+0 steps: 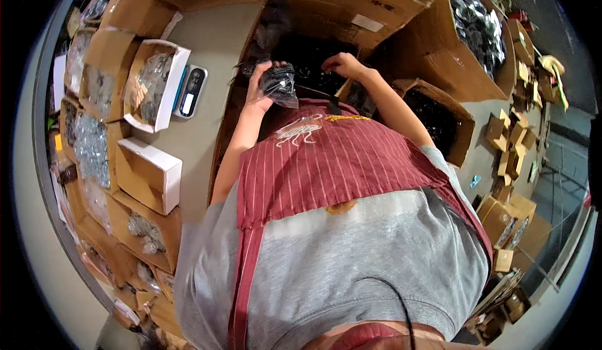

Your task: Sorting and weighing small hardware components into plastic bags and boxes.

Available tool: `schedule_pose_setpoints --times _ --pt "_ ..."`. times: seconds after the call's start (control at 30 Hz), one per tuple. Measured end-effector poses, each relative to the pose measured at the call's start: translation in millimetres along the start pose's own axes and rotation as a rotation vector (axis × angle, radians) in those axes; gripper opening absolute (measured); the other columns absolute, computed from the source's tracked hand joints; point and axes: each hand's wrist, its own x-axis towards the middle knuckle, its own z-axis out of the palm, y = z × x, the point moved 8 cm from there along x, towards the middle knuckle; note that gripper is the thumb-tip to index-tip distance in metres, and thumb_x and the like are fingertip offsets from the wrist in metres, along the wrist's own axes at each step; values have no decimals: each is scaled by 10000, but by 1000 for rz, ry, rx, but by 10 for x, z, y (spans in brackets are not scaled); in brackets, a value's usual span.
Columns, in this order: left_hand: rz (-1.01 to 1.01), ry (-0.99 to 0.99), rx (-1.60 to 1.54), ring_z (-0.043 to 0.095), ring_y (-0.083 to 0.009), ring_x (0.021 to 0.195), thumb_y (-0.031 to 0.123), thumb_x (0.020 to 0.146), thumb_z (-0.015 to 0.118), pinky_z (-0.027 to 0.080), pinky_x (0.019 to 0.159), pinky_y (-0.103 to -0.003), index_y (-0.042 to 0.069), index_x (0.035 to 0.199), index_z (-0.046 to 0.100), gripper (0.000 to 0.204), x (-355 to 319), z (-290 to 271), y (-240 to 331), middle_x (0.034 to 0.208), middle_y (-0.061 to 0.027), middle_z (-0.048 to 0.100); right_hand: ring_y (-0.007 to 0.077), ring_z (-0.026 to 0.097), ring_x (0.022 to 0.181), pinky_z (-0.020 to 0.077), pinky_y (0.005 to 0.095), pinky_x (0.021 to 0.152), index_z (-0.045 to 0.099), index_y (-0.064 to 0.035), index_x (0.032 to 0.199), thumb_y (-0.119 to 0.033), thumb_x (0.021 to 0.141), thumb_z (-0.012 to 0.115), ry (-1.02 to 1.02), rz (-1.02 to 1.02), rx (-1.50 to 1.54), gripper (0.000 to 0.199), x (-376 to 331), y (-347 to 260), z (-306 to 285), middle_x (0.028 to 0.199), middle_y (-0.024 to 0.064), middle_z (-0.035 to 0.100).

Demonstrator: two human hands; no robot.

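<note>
My left hand grips a transparent plastic bag with black pieces inside, in front of my apron. To its right, my right hand hangs over a large open carton, its fingers curled together. Whatever is between those fingertips, if anything, is too small to make out. Dark small parts fill the carton's shadowed inside, beneath and between both hands.
A small scale lies on the grey table to the left, beside white-edged boxes and cartons of bagged items. At right stand a box of black parts and a big carton of black bagged pieces. Small cardboard boxes lie farther right.
</note>
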Motion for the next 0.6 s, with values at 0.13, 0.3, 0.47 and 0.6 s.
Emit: schedule_pose_setpoints --times 0.13,0.3,0.47,0.6 --pt "-26 -21 30 618 -284 989 263 815 639 527 840 -484 46 965 622 264 -23 -65 -65 1086 -122 632 273 666 919 520 360 813 701 -49 1018 -70 799 600 222 -211 -273 243 -411 -236 -14 951 141 699" --pt "-62 -31 64 599 -286 1043 252 790 635 536 835 -476 33 974 616 287 -218 -175 -131 1099 -121 626 217 685 868 518 305 777 679 -13 1016 -41 832 602 476 45 122 202 -1556 -283 -615 922 135 705" --pt "-134 -141 -43 578 -331 1058 234 768 645 546 811 -506 11 992 594 320 -232 -87 -283 1106 -137 598 198 679 832 516 303 737 705 -45 943 -78 783 610 974 562 181 189 -2908 649 -1160 878 95 713" --pt "-195 -93 -27 583 -318 1040 241 770 645 550 794 -515 23 983 591 310 -119 -37 -348 1082 -129 595 326 664 871 523 386 760 711 -78 918 -130 738 604 845 764 -181 216 -3177 1434 -906 892 160 693"
